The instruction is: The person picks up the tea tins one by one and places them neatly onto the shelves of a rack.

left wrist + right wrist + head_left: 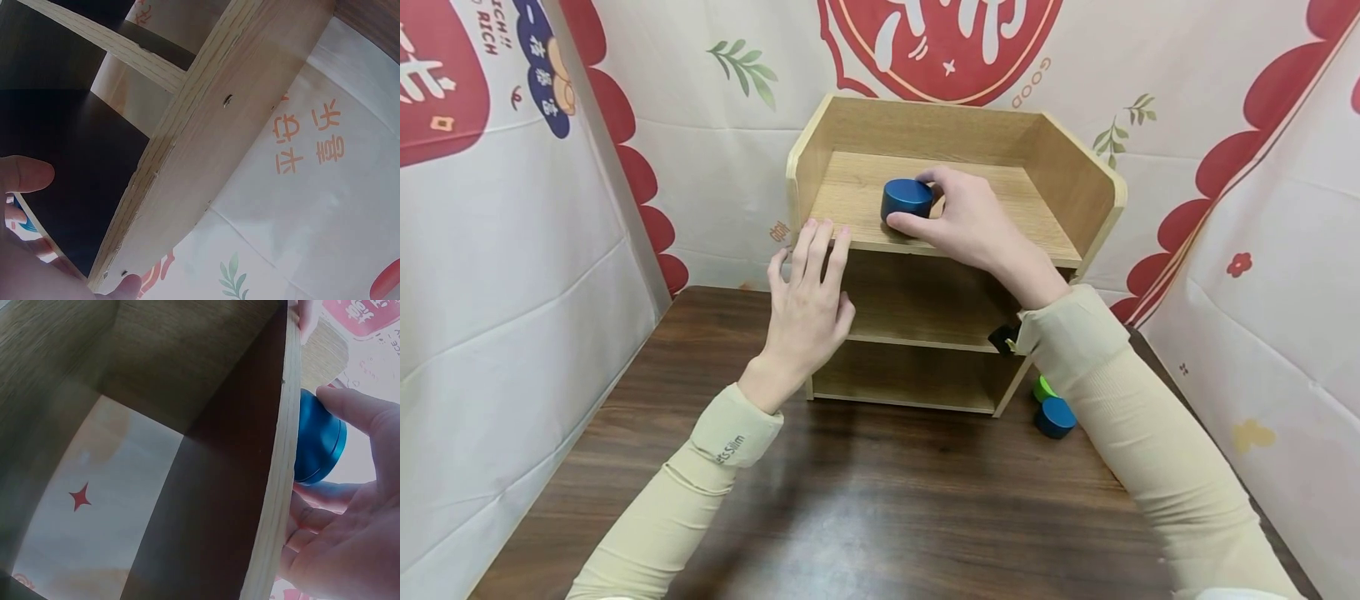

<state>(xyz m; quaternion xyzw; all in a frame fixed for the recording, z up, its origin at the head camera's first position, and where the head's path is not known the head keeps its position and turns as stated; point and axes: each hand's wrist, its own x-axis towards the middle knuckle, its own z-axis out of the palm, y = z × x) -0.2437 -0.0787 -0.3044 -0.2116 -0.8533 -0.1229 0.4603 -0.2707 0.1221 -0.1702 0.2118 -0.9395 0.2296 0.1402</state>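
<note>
- While our right hand [973,217] is pinching the blue cylinder [902,202] between thumb and fingers, we are holding it upright at the top shelf's [850,183] front edge, eleven o'clock from the shelf unit's [1073,162] middle.
- Our left hand [805,310], between eight and nine o'clock, is grasping nothing; its spread fingers are touching the front-left corner, where we should be bracing lightly.
- We cannot tell whether the base is bearing fully on the board, so we should be settling it flat before loosening our thumb.
- Another blue cylinder [1056,418] and a green object [1042,388] are sitting at five o'clock on the surface [880,500]; our right sleeve [1157,442] should be passing clear.
</note>
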